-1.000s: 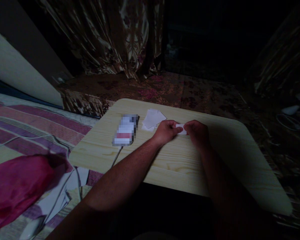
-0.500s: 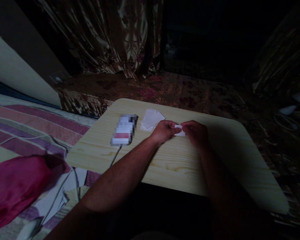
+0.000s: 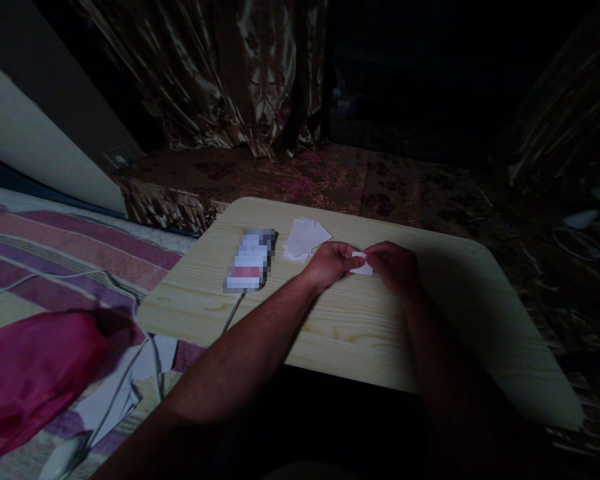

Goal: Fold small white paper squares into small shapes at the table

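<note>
A small white piece of paper (image 3: pixel 362 267) is held between both hands above the wooden table (image 3: pixel 350 333). My left hand (image 3: pixel 329 264) pinches its left side, thumb on top. At its right edge, the fingertips of my right hand (image 3: pixel 395 264) close on the paper. Dim light hides some of the right fingers. Just beyond my left hand lies a loose stack of white paper pieces (image 3: pixel 307 237). Left of the stack is a phone (image 3: pixel 250 260), blurred into blocks, with a cable (image 3: pixel 233 312) running from its near end.
Left of the table, a striped bed cover (image 3: pixel 80 240) bears a pink cloth bundle (image 3: pixel 35 373), white paper sheets (image 3: pixel 113 400), white cables and a white plug-like object (image 3: pixel 63 457). Behind the table stand a patterned seat (image 3: pixel 300 177) and a shiny curtain (image 3: pixel 260 73).
The view has shifted slightly, moving everything a little to the right. Both hands keep their grip on the small paper, with hardly any other movement.
</note>
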The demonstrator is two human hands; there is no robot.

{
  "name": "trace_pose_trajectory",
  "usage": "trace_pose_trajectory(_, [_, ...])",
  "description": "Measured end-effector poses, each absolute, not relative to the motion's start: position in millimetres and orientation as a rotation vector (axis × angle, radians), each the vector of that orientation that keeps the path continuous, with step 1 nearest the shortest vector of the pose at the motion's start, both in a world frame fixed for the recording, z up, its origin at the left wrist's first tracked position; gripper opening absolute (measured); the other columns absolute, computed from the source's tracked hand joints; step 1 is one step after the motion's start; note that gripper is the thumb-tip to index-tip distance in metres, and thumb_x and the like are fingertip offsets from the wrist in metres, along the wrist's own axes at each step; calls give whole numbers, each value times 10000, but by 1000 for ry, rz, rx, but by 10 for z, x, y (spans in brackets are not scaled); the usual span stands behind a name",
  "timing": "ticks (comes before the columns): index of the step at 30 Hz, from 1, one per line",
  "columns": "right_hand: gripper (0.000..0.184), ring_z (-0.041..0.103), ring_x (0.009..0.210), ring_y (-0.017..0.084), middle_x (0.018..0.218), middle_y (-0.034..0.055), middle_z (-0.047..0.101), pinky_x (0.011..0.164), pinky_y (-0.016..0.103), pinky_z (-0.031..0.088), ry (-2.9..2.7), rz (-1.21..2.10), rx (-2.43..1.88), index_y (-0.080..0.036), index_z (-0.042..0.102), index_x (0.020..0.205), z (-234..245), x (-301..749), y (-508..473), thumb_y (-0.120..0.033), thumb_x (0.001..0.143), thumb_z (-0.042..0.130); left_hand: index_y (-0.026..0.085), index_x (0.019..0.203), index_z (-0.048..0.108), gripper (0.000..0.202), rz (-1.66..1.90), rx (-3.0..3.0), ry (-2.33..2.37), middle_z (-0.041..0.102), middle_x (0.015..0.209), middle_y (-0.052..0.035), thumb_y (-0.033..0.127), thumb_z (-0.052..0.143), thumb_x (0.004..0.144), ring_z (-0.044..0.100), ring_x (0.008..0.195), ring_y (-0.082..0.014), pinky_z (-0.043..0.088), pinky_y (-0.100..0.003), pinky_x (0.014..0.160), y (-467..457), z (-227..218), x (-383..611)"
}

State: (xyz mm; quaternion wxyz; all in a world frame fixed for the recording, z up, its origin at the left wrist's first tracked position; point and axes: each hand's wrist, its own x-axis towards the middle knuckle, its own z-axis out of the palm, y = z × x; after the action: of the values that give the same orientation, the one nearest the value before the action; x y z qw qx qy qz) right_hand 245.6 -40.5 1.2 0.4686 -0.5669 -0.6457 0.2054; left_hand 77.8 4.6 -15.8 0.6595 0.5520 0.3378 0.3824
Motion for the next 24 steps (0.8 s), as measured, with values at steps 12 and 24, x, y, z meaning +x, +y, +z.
trace_pose_trajectory(12, [158,600,603,145,648,5,663,547,238,434,-1593,476,-1425,-194,717,814,14,2451,-406,-311,759,627,114,729,670,352,857,1197,710,584,593,2,439,775,641,450,495,-60,337,-211,487,50,-154,788])
trace_pose_trajectory(24, [163,586,586,141,655,-1,664,540,245,435,-1603,472,-1421,-205,714,844,14,2403,-426,-311,760,623,130,674,634,199,820,1061,740,593,595,0,307,723,662,513,508,-76,408,-210,496,102,-178,789])
